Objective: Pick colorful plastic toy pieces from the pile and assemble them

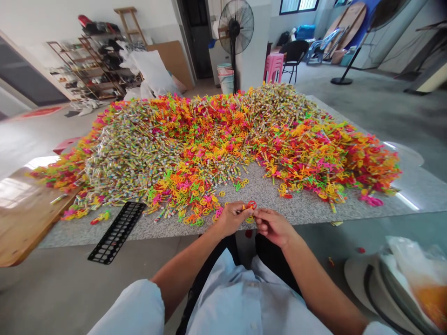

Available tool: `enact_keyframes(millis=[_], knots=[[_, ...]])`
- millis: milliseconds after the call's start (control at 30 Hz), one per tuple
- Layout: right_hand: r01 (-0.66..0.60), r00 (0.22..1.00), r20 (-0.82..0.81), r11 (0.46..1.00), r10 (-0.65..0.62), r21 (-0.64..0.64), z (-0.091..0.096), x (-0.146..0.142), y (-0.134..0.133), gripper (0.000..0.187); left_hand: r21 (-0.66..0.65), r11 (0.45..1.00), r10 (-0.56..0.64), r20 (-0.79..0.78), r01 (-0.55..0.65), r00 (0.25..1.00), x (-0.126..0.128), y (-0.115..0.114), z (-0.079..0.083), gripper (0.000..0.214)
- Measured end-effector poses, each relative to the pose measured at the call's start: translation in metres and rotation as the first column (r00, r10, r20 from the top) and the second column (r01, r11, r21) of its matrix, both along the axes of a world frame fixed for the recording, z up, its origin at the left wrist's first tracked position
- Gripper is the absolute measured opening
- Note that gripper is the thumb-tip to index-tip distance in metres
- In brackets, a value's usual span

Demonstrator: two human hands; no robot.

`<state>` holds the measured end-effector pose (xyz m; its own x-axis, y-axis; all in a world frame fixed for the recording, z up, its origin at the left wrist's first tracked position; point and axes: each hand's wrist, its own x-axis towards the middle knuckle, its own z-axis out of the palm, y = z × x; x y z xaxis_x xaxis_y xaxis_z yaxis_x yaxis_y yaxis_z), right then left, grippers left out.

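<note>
My left hand point(233, 218) is closed around a few small plastic pieces, near the table's front edge. A red ring-shaped piece point(252, 204) sticks up from its fingertips, and a bit of yellow shows below. My right hand point(275, 227) meets it from the right, thumb and forefinger pinched together; what lies in that pinch is too small to make out. Beyond both hands spreads a heap of bright plastic pieces point(199, 186) in yellow, orange, red, pink and green. Mixed with them are many short patterned tubes point(136, 144) with pale ends.
The heap lies on a speckled grey table point(258, 190). A black slotted tray point(117, 232) juts over its front edge, beside a wooden board point(31, 218). At right, a tub point(370, 284) holds a plastic bag point(412, 260). A standing fan point(234, 28) is behind the table.
</note>
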<state>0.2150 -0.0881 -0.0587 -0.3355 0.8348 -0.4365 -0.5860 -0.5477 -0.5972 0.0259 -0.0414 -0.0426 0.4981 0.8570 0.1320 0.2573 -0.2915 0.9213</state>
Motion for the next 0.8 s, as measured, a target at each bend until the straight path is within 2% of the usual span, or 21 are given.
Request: enact_keyframes(millis=[167, 233, 300, 367, 433, 500, 600, 633, 667, 700, 733, 800], knots=[[0.000, 1.000, -0.008, 0.999, 0.000, -0.046, 0.002, 0.005, -0.003, 0.025, -0.006, 0.999, -0.034, 0.057, 0.034, 0.998, 0.003, -0.002, -0.007, 0.036], [0.013, 0.999, 0.046, 1.000, -0.012, -0.005, 0.004, 0.001, -0.003, 0.025, 0.011, 0.999, -0.032, 0.062, 0.031, 0.998, 0.003, 0.000, -0.012, 0.037], [0.015, 0.980, 0.198, 0.997, -0.031, 0.080, 0.006, -0.002, 0.000, 0.028, 0.029, 0.999, -0.032, 0.032, 0.031, 0.999, 0.001, 0.006, -0.017, 0.038], [-0.011, 0.896, 0.439, 0.986, -0.064, 0.167, 0.008, 0.002, 0.010, 0.031, 0.030, 0.999, -0.043, -0.019, 0.044, 0.999, -0.004, 0.019, -0.018, 0.034], [0.008, 0.760, 0.628, 0.969, -0.168, 0.248, 0.013, 0.019, 0.028, 0.031, 0.049, 0.999, -0.017, -0.064, 0.020, 0.998, -0.014, 0.041, -0.014, 0.030], [0.141, 0.685, 0.638, 0.923, -0.352, 0.358, 0.024, 0.046, 0.052, 0.030, 0.143, 0.988, 0.077, -0.125, -0.059, 0.989, -0.029, 0.072, -0.006, 0.031], [0.451, 0.700, 0.342, 0.760, -0.627, 0.468, 0.042, 0.085, 0.091, 0.034, 0.390, 0.905, 0.297, -0.297, -0.168, 0.907, -0.055, 0.132, 0.010, 0.028], [0.517, 0.696, 0.250, 0.712, -0.673, 0.474, 0.045, 0.091, 0.103, 0.037, 0.452, 0.873, 0.368, -0.365, -0.182, 0.855, -0.063, 0.152, 0.014, 0.028], [0.554, 0.695, 0.195, 0.689, -0.692, 0.468, 0.045, 0.091, 0.114, 0.040, 0.497, 0.847, 0.426, -0.424, -0.188, 0.799, -0.069, 0.170, 0.017, 0.029], [0.555, 0.703, 0.193, 0.698, -0.685, 0.453, 0.042, 0.086, 0.123, 0.041, 0.516, 0.838, 0.456, -0.480, -0.179, 0.750, -0.073, 0.187, 0.019, 0.030], [0.521, 0.723, 0.237, 0.738, -0.648, 0.428, 0.036, 0.075, 0.132, 0.041, 0.519, 0.842, 0.454, -0.541, -0.144, 0.708, -0.074, 0.201, 0.019, 0.032], [0.343, 0.758, 0.430, 0.861, -0.490, 0.375, 0.016, 0.045, 0.148, 0.038, 0.485, 0.874, 0.391, -0.659, -0.035, 0.643, -0.072, 0.220, 0.016, 0.034]])
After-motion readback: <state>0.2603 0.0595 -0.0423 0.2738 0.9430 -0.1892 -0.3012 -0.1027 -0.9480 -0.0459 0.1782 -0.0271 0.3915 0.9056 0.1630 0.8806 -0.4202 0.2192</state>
